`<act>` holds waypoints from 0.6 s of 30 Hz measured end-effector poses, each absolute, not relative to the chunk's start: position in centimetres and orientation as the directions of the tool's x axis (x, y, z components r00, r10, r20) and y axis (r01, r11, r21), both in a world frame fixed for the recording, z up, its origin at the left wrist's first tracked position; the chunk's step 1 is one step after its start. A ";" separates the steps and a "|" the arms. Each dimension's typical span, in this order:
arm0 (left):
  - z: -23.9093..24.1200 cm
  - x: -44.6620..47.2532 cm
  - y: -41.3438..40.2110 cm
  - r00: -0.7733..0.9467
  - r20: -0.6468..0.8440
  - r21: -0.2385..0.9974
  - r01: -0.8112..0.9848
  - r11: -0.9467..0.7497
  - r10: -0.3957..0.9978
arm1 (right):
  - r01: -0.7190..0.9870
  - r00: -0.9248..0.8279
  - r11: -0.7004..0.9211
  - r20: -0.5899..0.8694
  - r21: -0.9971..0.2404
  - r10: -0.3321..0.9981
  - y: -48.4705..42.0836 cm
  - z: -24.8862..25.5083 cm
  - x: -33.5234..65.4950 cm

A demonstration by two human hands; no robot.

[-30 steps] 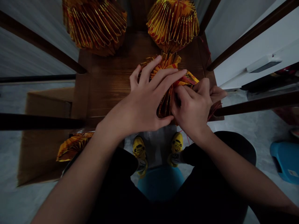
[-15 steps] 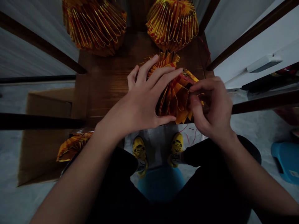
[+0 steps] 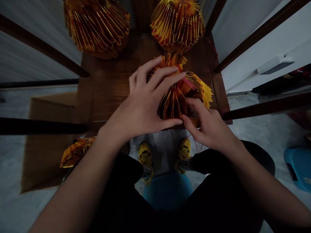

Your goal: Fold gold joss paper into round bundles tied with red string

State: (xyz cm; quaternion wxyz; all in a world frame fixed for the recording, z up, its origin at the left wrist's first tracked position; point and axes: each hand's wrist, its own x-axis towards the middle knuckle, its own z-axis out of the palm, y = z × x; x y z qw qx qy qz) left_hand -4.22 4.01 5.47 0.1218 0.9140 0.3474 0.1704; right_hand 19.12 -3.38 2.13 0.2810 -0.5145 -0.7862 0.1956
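Note:
A bundle of folded gold and red paper (image 3: pixel 178 97) lies fanned out on a dark wooden chair seat (image 3: pixel 109 87). My left hand (image 3: pixel 145 103) arches over its left side, fingers spread on top and thumb tucked under the near edge. My right hand (image 3: pixel 206 126) grips the bundle's near right edge, fingers curled into the folds. Two finished round paper fans stand at the back of the seat, one at the left (image 3: pixel 97 26) and one at the right (image 3: pixel 178 22).
A cardboard box (image 3: pixel 46 142) sits on the floor to the left, with more gold paper (image 3: pixel 75 152) at its edge. Dark wooden chair rails (image 3: pixel 264 106) cross both sides. A blue plastic stool (image 3: pixel 298 168) stands at the right. My yellow shoes (image 3: pixel 145 155) rest below the seat.
My right hand dropped from the bundle's upper right side to its near edge, beside my left thumb. The folds at the right spread open. My left hand stayed over the bundle.

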 end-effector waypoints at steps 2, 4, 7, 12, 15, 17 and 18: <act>5.4 -4.1 3.9 0.692 0.247 0.323 0.602 -0.731 0.679 | 0.729 -0.330 0.386 0.203 -0.565 0.922 -3.4 2.1 19.2; 5.4 -3.8 3.6 0.675 0.265 0.300 0.621 -0.725 0.688 | 0.754 -0.342 0.381 0.175 -0.535 0.923 -3.4 1.7 19.2; 5.2 -3.1 3.2 0.602 0.280 0.293 0.688 -0.664 0.748 | 0.746 -0.329 0.374 0.183 -0.552 0.926 -3.4 0.9 18.7; 5.5 -2.1 2.6 0.501 0.247 0.327 0.763 -0.558 0.829 | 0.628 -0.373 0.406 0.201 -0.664 0.906 -3.2 1.4 19.0; 5.7 -2.2 2.7 0.508 0.225 0.314 0.770 -0.555 0.832 | 0.531 -0.454 0.498 0.266 -0.685 0.850 -2.7 2.9 20.7; 5.7 -2.6 3.0 0.530 0.232 0.306 0.756 -0.578 0.816 | 0.504 -0.455 0.551 0.338 -0.665 0.824 -2.2 3.6 21.9; 5.6 -2.8 3.1 0.545 0.245 0.302 0.743 -0.597 0.802 | 0.518 -0.451 0.571 0.364 -0.637 0.815 -2.0 3.7 22.4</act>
